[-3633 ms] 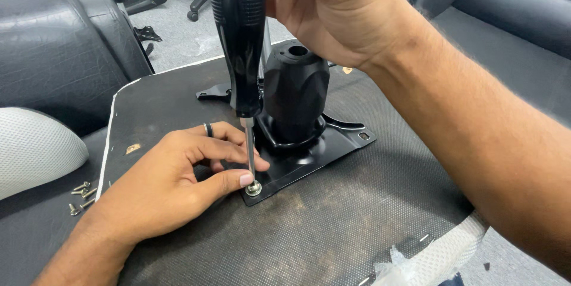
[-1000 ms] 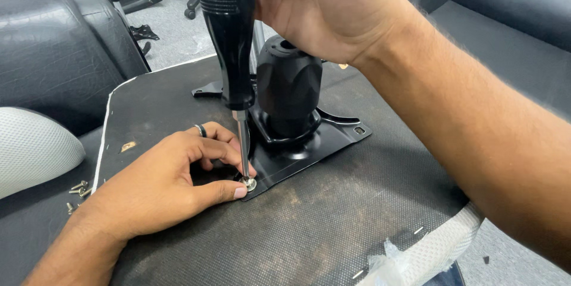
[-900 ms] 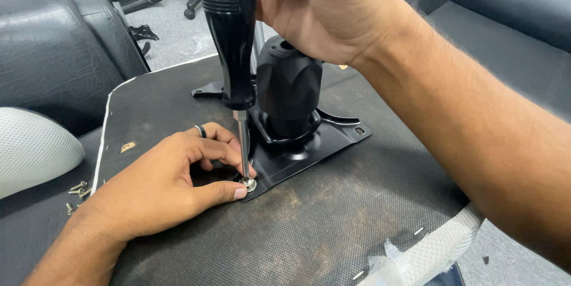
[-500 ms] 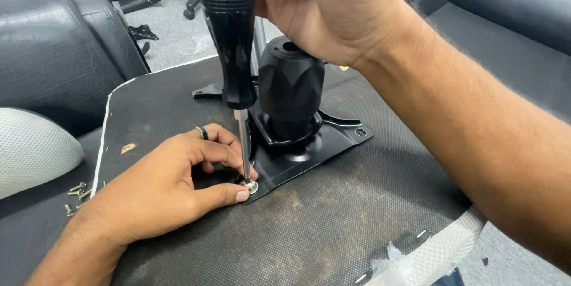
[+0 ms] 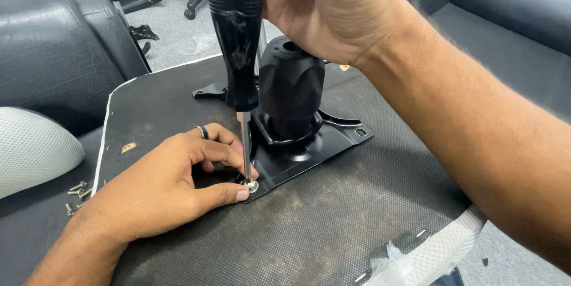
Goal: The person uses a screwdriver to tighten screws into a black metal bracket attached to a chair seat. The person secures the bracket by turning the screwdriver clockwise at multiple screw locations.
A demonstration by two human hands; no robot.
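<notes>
Between left hand (image 5: 160, 194) thumb and forefinger tips: silver screw (image 5: 252, 186) at black plate (image 5: 309, 149) corner, pinched loosely. Right hand (image 5: 333, 12) fully closed on upright screwdriver (image 5: 238, 42). Risk: tip slips off, jabs fingertips if tilted.

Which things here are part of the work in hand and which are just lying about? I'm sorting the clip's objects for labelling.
In use:
- right hand gripping the black screwdriver
- left hand steadying the silver screw
- black metal plate on the upturned seat base

Lying about:
- loose screws
- white mesh cushion
- black sofa
</notes>
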